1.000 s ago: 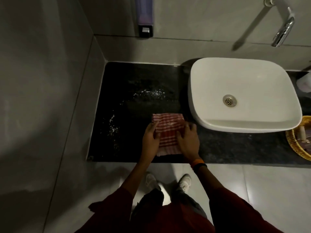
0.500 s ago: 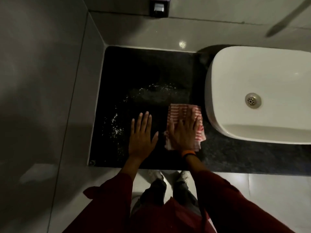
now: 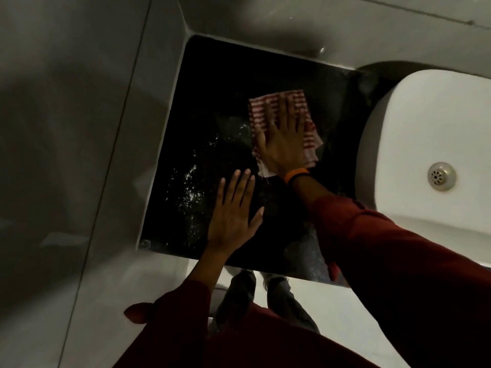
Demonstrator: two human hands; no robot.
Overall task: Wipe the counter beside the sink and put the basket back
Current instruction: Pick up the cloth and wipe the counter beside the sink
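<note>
A folded red-and-white striped cloth (image 3: 308,123) lies on the black stone counter (image 3: 212,102) left of the white sink (image 3: 430,123). My right hand (image 3: 285,136) presses flat on the cloth with fingers spread toward the back wall. My left hand (image 3: 233,216) rests flat and open on the counter near its front edge, holding nothing. Wet glints (image 3: 191,187) show on the counter left of my left hand. The basket is out of view.
Grey tiled walls (image 3: 79,128) close the counter in on the left and at the back. The sink drain (image 3: 441,176) is at the right. The counter's front edge (image 3: 239,264) runs above the floor, where shoes (image 3: 265,285) show.
My right hand has pushed the cloth away from the front edge toward the back of the counter. My left hand let go of the cloth and rests flat on the counter. The view shifted left.
</note>
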